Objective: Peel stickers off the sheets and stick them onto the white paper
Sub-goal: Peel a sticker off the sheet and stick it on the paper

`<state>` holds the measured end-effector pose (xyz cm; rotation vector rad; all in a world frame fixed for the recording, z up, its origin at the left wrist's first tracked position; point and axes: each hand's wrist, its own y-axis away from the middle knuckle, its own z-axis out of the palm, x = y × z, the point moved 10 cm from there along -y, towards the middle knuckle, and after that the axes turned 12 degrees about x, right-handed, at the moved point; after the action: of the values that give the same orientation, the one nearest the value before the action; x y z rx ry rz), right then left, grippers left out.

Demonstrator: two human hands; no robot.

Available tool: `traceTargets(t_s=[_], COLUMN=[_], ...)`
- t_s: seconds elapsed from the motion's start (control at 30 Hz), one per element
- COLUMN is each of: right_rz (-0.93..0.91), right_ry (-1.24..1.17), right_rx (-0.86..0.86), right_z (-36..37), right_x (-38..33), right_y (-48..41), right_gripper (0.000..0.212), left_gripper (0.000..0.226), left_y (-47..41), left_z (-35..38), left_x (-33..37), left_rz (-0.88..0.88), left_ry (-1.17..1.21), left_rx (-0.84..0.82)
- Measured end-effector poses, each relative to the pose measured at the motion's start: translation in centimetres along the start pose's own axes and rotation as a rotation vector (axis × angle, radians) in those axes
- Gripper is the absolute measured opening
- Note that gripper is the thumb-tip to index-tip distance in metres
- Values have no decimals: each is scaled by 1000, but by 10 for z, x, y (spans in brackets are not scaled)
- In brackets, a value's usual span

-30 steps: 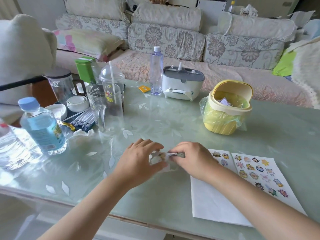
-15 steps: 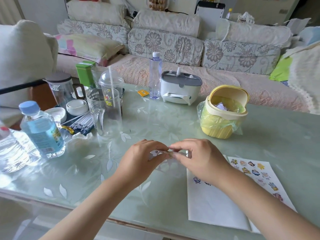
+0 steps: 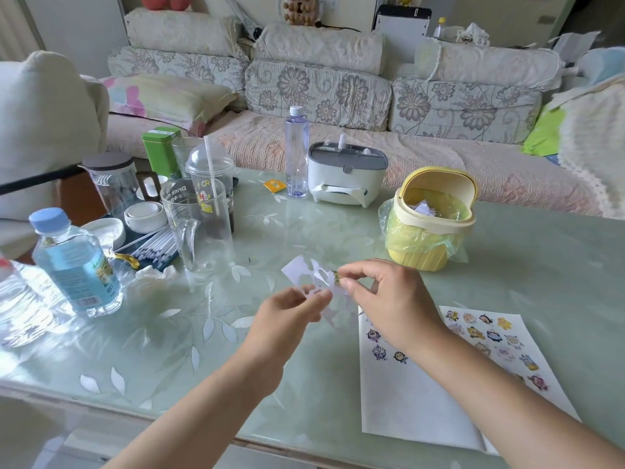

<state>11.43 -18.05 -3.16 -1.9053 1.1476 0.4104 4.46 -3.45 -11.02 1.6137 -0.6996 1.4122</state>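
Since the earlier frame both hands have lifted off the table (image 3: 189,336), and the sheet (image 3: 301,267) between them has come up with them and now shows its white backing. The left hand (image 3: 287,313) pinches the sheet's lower edge between thumb and curled fingers. The right hand (image 3: 392,299) pinches a small sticker (image 3: 336,276) at the sheet's right edge with thumb and forefinger, its other fingers loosely bent. The sheet hangs tilted in the air over bare glass, most of its stickers already gone.

The white paper (image 3: 412,401) lies flat to the right, partly under the right forearm, with a few stickers near its far edge; its near edge runs close to the table's front edge. A full sheet (image 3: 490,336) lies along its right side. The bin (image 3: 429,231) stands just beyond the right hand. Bare tabletop stretches left of the hands as far as the mug (image 3: 199,228) and the bottle (image 3: 74,262).
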Motion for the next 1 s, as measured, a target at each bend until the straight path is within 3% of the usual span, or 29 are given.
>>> traceTargets(t_s=[0.1, 0.3, 0.77, 0.9, 1.0], right_rz=[-2, -115, 18, -32, -163], right_ry=[20, 96, 61, 198, 280], right_rx=[-16, -44, -116, -58, 82], right_z=[4, 6, 14, 8, 2], right_x=[0, -11, -5, -12, -26], right_y=[4, 5, 9, 11, 14], right_gripper=[15, 18, 14, 17, 16], left_gripper=[7, 13, 16, 16, 13], left_y=[1, -5, -4, -3, -3], left_z=[8, 7, 7, 8, 8], left_x=[4, 0, 21, 19, 12], left_rz=[15, -37, 235, 254, 202], left_ry=[118, 183, 11, -3, 54], left_rx=[-38, -25, 1, 23, 53])
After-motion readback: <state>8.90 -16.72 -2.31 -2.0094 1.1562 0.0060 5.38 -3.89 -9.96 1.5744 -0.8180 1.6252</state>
